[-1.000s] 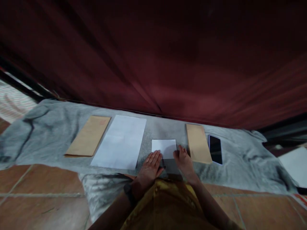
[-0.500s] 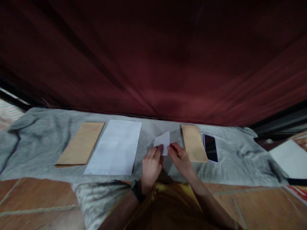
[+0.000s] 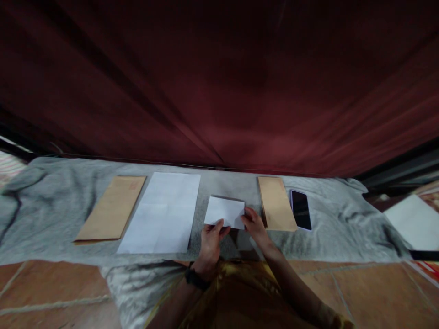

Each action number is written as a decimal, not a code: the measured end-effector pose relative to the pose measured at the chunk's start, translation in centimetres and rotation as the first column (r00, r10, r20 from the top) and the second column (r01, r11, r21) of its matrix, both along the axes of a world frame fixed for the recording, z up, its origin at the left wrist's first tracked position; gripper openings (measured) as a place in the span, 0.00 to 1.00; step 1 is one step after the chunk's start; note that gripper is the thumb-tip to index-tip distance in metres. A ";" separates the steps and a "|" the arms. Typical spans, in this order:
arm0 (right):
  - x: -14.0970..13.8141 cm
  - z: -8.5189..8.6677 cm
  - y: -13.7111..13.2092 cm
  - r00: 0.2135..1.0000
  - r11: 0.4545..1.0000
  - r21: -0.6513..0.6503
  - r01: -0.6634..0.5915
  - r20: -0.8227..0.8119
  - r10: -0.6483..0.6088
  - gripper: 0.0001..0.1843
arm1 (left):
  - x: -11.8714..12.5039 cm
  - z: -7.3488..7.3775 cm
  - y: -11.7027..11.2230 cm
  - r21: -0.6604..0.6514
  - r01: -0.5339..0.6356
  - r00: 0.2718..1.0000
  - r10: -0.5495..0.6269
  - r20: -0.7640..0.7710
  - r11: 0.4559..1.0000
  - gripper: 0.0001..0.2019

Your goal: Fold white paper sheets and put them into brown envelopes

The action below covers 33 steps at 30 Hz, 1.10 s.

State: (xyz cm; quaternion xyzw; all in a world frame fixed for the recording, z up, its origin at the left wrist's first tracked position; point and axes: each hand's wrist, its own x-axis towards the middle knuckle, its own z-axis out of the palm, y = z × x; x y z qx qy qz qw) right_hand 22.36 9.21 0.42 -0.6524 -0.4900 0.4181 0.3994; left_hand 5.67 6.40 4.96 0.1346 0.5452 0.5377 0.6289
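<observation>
A folded white sheet of paper (image 3: 224,211) lies in front of me, its long side running left to right. My left hand (image 3: 211,242), with a dark band on the wrist, pinches its lower edge, thumb on top. At the paper's right end, my right hand (image 3: 253,222) grips the edge between thumb and fingers. To the left is a stack of larger white sheets (image 3: 163,212). Close beside my right hand rests a stack of brown envelopes (image 3: 277,203).
Another pile of brown envelopes (image 3: 113,208) is at the far left. A phone (image 3: 301,210) with a light purple case lies on the right. Grey cloth (image 3: 339,219) covers the surface. Behind it hangs a dark red curtain (image 3: 219,91). A white object (image 3: 414,221) is at the far right.
The folded paper has turned from a small, partly raised piece into a wider rectangle lying crosswise. My left hand has shifted slightly down and left, its thumb now on the paper.
</observation>
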 end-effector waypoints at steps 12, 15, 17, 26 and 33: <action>-0.4 0.5 -0.8 0.954 0.993 0.105 -0.048 0.298 0.015 0.22 | -0.4 -0.7 -2.0 0.212 0.641 0.333 -0.019 -0.943 0.738 0.20; -0.1 0.8 -0.6 0.939 0.993 0.068 -0.092 0.339 0.064 0.23 | 0.2 -1.5 -0.3 0.014 0.712 -0.096 0.117 -0.988 0.702 0.27; 0.3 1.0 -0.6 0.914 0.991 0.054 -0.120 0.396 0.089 0.23 | 0.4 -2.4 0.4 -0.077 0.701 -0.238 0.131 -0.962 0.709 0.30; -2.5 2.1 -0.9 0.777 0.884 0.252 -0.395 0.605 0.174 0.25 | 0.3 -3.8 0.5 -0.166 0.683 -0.344 0.113 -0.932 0.712 0.31; -3.1 0.2 -1.8 0.574 0.883 0.149 -0.446 0.804 0.155 0.29 | 0.2 -4.1 0.7 -0.132 0.650 -0.299 0.093 -0.950 0.748 0.30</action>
